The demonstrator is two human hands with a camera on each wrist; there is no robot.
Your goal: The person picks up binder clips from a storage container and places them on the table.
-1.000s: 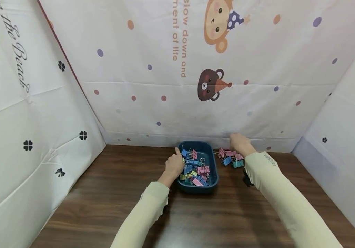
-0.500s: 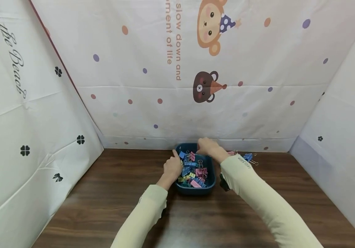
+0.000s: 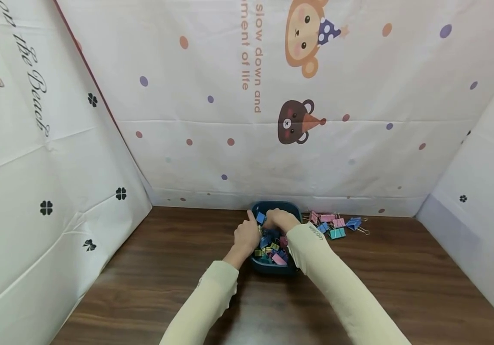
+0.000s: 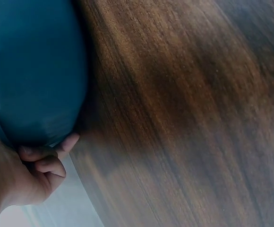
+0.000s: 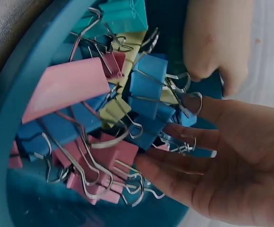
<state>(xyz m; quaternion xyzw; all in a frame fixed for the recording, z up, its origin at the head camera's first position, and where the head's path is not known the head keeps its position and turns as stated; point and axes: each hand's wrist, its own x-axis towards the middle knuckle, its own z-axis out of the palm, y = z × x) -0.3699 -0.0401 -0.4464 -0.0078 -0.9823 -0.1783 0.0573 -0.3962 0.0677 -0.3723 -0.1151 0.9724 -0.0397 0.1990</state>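
A dark teal plastic bin stands on the table near the back wall, with many coloured binder clips heaped inside. My left hand holds the bin's left side, the thumb up at the rim. In the left wrist view, curled fingers lie against the bin's outer wall. My right hand reaches down into the bin. Its fingers are spread and fairly straight among the clips, touching pink and blue ones; the thumb is beside a clip's wire handle. In the head view that hand hides some clips.
Right of the bin lies a loose group of binder clips, including a pink clip, a teal clip and a blue clip. A white printed cloth rises behind the brown wooden table, with more cloth at both sides.
My right hand has moved left from the loose clips and down into the bin. The blue clip at the group's right end is now uncovered. My left hand stays on the bin.
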